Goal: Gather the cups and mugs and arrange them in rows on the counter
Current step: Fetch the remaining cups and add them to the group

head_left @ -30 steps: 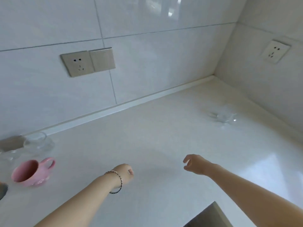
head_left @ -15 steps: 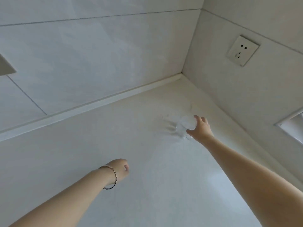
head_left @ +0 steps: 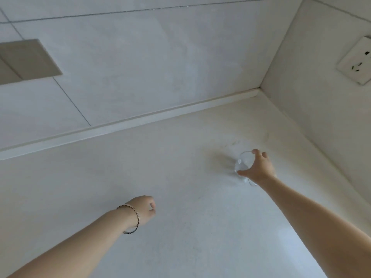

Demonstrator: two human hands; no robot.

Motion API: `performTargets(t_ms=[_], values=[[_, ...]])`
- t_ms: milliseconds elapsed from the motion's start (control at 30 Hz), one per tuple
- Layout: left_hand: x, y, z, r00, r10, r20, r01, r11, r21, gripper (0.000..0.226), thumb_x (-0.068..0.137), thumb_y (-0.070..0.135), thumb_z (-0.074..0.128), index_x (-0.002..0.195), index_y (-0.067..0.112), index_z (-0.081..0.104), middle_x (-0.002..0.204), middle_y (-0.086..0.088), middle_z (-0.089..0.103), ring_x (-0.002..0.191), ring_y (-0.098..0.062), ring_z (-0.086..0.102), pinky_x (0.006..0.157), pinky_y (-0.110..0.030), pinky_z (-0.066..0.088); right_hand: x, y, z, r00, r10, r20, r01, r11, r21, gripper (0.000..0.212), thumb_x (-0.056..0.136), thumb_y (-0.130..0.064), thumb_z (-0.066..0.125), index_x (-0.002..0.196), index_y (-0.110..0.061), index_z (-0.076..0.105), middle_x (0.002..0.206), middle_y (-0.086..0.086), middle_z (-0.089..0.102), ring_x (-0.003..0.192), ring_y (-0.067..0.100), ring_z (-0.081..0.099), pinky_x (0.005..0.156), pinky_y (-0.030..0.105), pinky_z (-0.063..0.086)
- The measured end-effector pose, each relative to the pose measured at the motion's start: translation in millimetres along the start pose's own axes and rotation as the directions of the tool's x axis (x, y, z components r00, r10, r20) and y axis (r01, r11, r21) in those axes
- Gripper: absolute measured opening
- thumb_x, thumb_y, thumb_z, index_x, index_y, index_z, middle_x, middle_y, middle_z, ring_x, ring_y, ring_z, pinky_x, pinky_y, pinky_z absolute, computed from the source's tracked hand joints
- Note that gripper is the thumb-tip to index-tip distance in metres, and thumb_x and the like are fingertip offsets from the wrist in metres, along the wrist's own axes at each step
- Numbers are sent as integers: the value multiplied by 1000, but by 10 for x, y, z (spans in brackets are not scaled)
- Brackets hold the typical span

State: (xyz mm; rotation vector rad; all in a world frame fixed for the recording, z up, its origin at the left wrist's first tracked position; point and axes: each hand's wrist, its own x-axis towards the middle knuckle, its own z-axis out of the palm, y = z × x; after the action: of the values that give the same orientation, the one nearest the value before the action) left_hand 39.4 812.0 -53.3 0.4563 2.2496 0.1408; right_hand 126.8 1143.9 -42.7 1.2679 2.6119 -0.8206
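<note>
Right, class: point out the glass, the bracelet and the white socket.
glass (head_left: 243, 163), head view, its clear wall.
bracelet (head_left: 138, 217), head view, band across the wrist.
socket (head_left: 358, 63), head view, its white faceplate.

Glass cup (head_left: 244, 164) on counter (head_left: 180, 177) near right back corner; wall socket (head_left: 356, 62) above right, switch plate (head_left: 30, 61) far left.
</note>
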Motion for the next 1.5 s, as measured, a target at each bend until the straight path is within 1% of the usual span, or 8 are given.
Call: performTargets(t_ms=[167,333,500,567,667,967,1367,1500], values=[[-350,-564,68,998,-62,-19,60,995,-79,28,93,20,41,116,15,56,125,-2,57,110,-19,55,91,-25,42,-581,-539,397,974,-161,160,174,982,-72,91,64,-31,83,140,-20,34,134,6,43,113,26,57,86,30,48],[-855,-1437,202,989,-138,-58,126,976,-178,13,91,21,41,97,23,53,102,2,51,90,-15,49,77,-23,37,-1421,-1340,961,878,-364,311,412,905,-105,89,63,-33,80,139,-26,35,133,1,44,110,22,58,88,31,50],[-1549,-2536,415,961,-258,-95,221,930,-294,28,90,20,42,113,16,58,123,-2,57,95,-16,50,85,-23,39,-2411,-2149,1636,745,-518,420,613,781,-124,90,64,-37,78,140,-27,31,136,-2,42,111,21,58,87,29,51],[-1862,-3022,504,948,-301,-105,254,912,-322,30,91,20,42,116,15,57,127,-2,57,107,-19,54,89,-24,41,-2821,-2464,1912,710,-546,444,654,746,-127,91,64,-38,78,141,-27,30,136,-3,42,113,21,57,88,28,50],[-2361,-3748,615,929,-347,-126,286,892,-350,30,92,19,42,119,13,56,129,-5,55,118,-21,54,94,-25,42,-3417,-2903,2300,686,-560,464,679,723,-131,91,63,-37,78,141,-27,31,133,-3,44,112,19,57,87,27,48],[-3489,-5452,844,862,-486,-145,374,803,-464,31,93,18,42,121,11,54,133,-6,52,122,-20,50,99,-23,39,-4598,-4128,3217,641,-602,475,731,667,-142,90,62,-37,79,139,-25,33,127,1,48,114,22,56,94,32,49],[-3374,-6538,409,843,-527,-106,431,781,-452,30,92,16,43,117,9,57,128,-6,57,117,-20,54,93,-22,41,-4602,-4978,4175,721,-526,452,658,723,-208,99,66,-36,80,144,-19,22,134,7,42,124,28,49,96,38,46],[-3190,-6673,126,872,-467,-147,370,826,-426,15,91,16,43,98,19,56,115,-4,59,95,-16,51,82,-20,39,-4630,-4981,4294,749,-475,461,621,745,-241,93,67,-39,78,141,-18,25,135,7,40,124,27,46,95,37,46]])
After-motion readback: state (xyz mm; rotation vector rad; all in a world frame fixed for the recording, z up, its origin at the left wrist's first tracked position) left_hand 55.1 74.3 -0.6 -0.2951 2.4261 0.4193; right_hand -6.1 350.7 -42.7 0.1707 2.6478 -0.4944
